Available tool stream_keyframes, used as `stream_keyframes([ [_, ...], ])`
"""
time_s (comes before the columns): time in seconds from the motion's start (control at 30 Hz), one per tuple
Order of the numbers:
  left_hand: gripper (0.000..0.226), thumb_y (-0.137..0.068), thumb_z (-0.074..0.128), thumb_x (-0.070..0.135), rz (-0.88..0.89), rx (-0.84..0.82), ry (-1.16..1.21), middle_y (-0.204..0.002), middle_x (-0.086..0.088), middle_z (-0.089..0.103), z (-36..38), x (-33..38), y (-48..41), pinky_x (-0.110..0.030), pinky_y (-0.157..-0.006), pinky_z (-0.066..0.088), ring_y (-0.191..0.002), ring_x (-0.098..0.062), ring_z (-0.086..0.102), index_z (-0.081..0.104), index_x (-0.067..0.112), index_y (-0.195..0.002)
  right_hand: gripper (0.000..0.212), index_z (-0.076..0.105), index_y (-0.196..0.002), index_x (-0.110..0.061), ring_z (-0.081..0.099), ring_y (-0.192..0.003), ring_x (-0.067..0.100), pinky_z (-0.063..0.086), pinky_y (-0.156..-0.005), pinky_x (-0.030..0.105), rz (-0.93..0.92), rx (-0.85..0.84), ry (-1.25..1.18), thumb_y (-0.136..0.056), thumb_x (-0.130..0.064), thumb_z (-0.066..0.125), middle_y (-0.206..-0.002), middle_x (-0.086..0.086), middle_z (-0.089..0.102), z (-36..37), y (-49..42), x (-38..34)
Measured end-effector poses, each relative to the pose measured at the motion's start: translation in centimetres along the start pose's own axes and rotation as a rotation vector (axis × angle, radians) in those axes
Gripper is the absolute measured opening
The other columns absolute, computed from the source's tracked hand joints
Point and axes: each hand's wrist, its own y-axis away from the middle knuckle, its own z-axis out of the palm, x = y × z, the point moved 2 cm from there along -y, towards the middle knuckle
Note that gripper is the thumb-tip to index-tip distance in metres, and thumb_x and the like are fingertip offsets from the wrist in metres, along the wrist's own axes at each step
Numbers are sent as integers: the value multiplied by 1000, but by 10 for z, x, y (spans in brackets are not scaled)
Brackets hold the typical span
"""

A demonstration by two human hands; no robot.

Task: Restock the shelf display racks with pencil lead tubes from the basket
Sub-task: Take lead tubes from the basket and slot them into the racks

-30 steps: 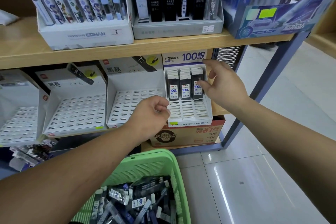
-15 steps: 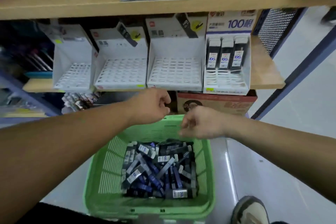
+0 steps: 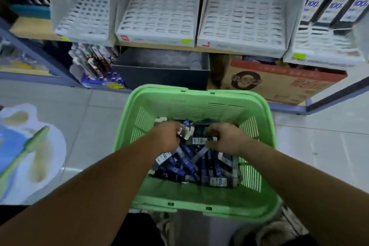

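Pick-up step in hand: in the green basket [image 3: 197, 91], the left hand [image 3: 166, 137] grips a few pencil lead tubes [image 3: 185, 133], pale ends toward 3 o'clock, and the right hand [image 3: 226, 141] pinches a labelled tube [image 3: 200, 140] lying 9-to-3. The loose pile [image 3: 185, 168] beneath lies flat, axes mixed. Next move, as judged: lift toward 12 o'clock, turn the tubes upright, and seat them in the slotted display racks [image 3: 241, 20].

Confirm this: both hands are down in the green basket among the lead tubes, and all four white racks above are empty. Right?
Not all four: in the head view the rightmost rack holds black tubes; the other three are empty. The left hand and right hand are indeed down in the green basket among the lead tubes.
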Motion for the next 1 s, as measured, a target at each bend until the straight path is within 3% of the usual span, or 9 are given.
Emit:
stream_keyframes([
  [0.1, 53, -89, 72, 23, -7, 61, 18, -140, -11, 57, 29, -27, -10, -38, -99, 52, -125, -32, 57, 58, 17, -140, 62, 56, -140, -26, 49, -127, 22, 45, -108, 41, -41, 137, -78, -87, -50, 76, -136, 2, 54, 29, -30, -3],
  [0.2, 93, -82, 82, 21, 6, 69, 5, -168, -7, 26, 48, -53, -10, -46, -119, 37, -150, -33, 30, 33, 23, -161, 64, 55, -142, -23, 46, -129, 25, 46, -106, 45, -166, 216, -35, -87, -48, 77, -136, 2, 53, 54, -51, -14],
  [0.27, 109, -79, 83, 17, 32, 35, -35, -172, -4, 9, 57, -60, -12, -48, -122, 32, -154, -33, 15, 18, 27, -165, 71, 52, -145, -21, 45, -130, 27, 45, -105, 45, -199, 211, 26, -86, -49, 78, -138, 2, 53, 63, -63, -17],
  [0.33, 116, -76, 85, 18, 2, 93, 24, -171, -2, 6, 63, -59, -14, -47, -120, 35, -152, -32, 16, 11, 29, -165, 80, 45, -150, -20, 41, -133, 27, 41, -109, 41, -207, 220, 145, -85, -55, 76, -145, 2, 51, 68, -73, -16],
  [0.47, 117, -72, 93, 19, -204, 333, 253, -161, -6, 21, 80, -50, -13, -36, -113, 43, -142, -29, 37, 19, 22, -163, 85, 38, -154, -21, 39, -137, 26, 30, -114, 40, -172, 274, 219, -86, -64, 68, -148, 1, 50, 70, -86, -21],
  [0.57, 113, -74, 92, 27, -262, 318, 182, -161, -12, 26, 87, -46, -12, -36, -118, 33, -146, -30, 29, 21, 13, -161, 80, 44, -150, -23, 44, -135, 28, 30, -114, 42, -104, 259, 190, -86, -67, 66, -144, 5, 53, 72, -93, -31],
  [0.7, 101, -72, 91, 19, -275, 354, 240, -143, -14, 47, 79, -52, -14, -38, -104, 45, -129, -32, 48, 34, 9, -155, 56, 60, -135, -23, 57, -122, 30, 46, -99, 37, -47, 234, 48, -88, -51, 73, -131, 6, 66, 66, -94, -37],
  [0.9, 79, -81, 85, 17, -254, 323, 348, -149, -10, 43, 87, -52, -11, -40, -108, 47, -129, -31, 50, 47, 20, -150, 37, 57, -128, -16, 63, -104, 29, 56, -90, 41, 63, 66, -141, -98, -36, 64, -122, 11, 66, 50, -83, -32],
  [1.0, 79, -78, 88, 19, -273, 282, 418, -132, -5, 64, 81, -53, -15, -39, -93, 57, -111, -28, 65, 47, 31, -144, 45, 52, -140, -15, 65, -100, 27, 57, -88, 39, 79, 76, -274, -99, -28, 63, -128, 12, 64, 45, -72, -31],
])
